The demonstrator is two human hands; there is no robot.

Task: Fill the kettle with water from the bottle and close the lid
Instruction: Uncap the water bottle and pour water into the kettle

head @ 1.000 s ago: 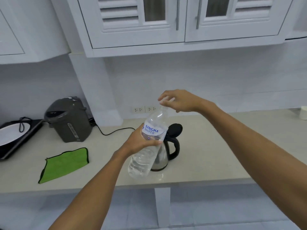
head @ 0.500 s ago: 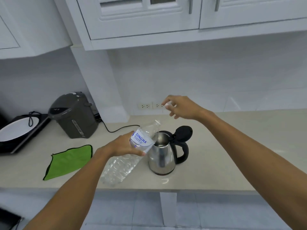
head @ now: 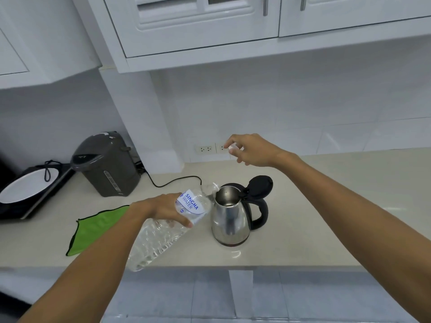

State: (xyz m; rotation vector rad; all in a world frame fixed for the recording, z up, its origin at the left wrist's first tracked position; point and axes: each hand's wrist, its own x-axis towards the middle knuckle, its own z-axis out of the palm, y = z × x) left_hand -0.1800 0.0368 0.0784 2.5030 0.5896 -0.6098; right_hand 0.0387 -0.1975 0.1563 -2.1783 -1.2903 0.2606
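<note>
A steel kettle (head: pixel 229 220) with a black handle stands on the counter, its black lid (head: pixel 260 186) hinged up and open. My left hand (head: pixel 158 208) grips a clear water bottle (head: pixel 163 231) around its blue-and-white label. The bottle is tilted steeply, its open neck right at the kettle's rim on the left side. My right hand (head: pixel 250 149) hovers above and behind the kettle, pinching the small white bottle cap (head: pixel 231 149) between its fingertips.
A green cloth (head: pixel 93 229) lies left of the bottle. A dark grey water boiler (head: pixel 106 163) stands at the back left, with a black cord (head: pixel 177 180) trailing toward the kettle. A black appliance with a white plate (head: pixel 21 188) sits far left. Wall sockets (head: pixel 206 149) are behind.
My left hand has tipped the bottle down from nearly upright until its neck reaches the kettle's mouth. My right hand stays raised with the cap.
</note>
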